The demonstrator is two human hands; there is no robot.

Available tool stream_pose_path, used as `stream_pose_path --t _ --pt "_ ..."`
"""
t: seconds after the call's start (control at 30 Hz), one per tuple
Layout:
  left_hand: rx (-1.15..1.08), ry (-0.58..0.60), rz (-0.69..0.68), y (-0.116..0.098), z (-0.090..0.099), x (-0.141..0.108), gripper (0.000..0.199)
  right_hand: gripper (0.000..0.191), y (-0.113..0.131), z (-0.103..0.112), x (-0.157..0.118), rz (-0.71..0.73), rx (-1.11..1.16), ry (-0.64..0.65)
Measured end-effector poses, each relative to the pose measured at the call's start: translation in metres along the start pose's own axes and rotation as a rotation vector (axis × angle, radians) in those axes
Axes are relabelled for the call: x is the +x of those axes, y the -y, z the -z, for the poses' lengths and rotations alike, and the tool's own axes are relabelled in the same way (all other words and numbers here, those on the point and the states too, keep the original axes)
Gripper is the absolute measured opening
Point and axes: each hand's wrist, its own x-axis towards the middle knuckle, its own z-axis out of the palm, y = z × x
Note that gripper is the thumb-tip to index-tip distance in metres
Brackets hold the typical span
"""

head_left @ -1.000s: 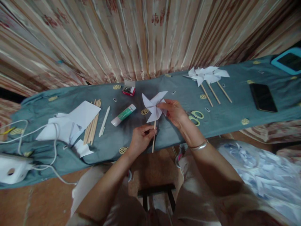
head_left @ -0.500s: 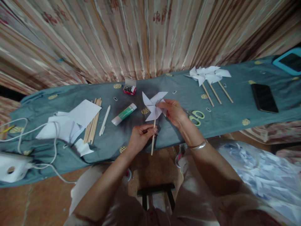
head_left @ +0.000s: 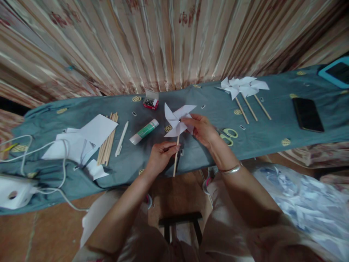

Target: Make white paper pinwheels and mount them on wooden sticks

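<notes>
My left hand (head_left: pixel 161 156) pinches a thin wooden stick (head_left: pixel 175 163) whose lower end reaches past the table's front edge. A white paper pinwheel (head_left: pixel 174 122) is at the top of this stick, with a small dark pin at its centre. The fingers of my right hand (head_left: pixel 200 128) are closed on the pinwheel's right side, near the pin. Left of the pinwheel lies a green and white glue tube (head_left: pixel 144 131), and behind it an open red box of pins (head_left: pixel 151 103). Green-handled scissors (head_left: pixel 230 134) lie partly behind my right wrist.
Three finished-looking pinwheels (head_left: pixel 247 88) lie at the back right, near a black phone (head_left: pixel 308 114) and a blue-framed device (head_left: pixel 336 72). At left are a white pen (head_left: pixel 121 139), wooden sticks (head_left: pixel 109 140), paper sheets (head_left: pixel 95 131) and a white power strip (head_left: pixel 15 192) with cables.
The pinwheel has turned slightly, and its stick leans a little more, with the lower end further left. Both hands keep their hold.
</notes>
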Motion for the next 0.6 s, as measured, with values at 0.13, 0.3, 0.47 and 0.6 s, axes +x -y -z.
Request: stream_pose_path --t 0.13,0.3,0.47,0.6 --pt "-0.060 -0.035 0.046 -0.0007 0.0012 0.0015 0.026 0.031 0.0043 0.0009 -0.0033 -0.013 0.031 -0.051" --pt "-0.084 -0.060 0.054 -0.0024 0.0025 0.0044 0.030 0.031 0.0060 0.0034 -0.0055 -0.003 0.033 -0.089" --pt "-0.078 -0.083 0.048 -0.0026 0.0026 0.0073 0.031 0.032 0.0048 0.0056 -0.0055 0.023 -0.006 -0.083" --pt "-0.096 -0.098 0.048 -0.0029 0.0023 0.0081 0.030 0.029 0.0040 0.0065 -0.0062 0.018 0.004 -0.069"
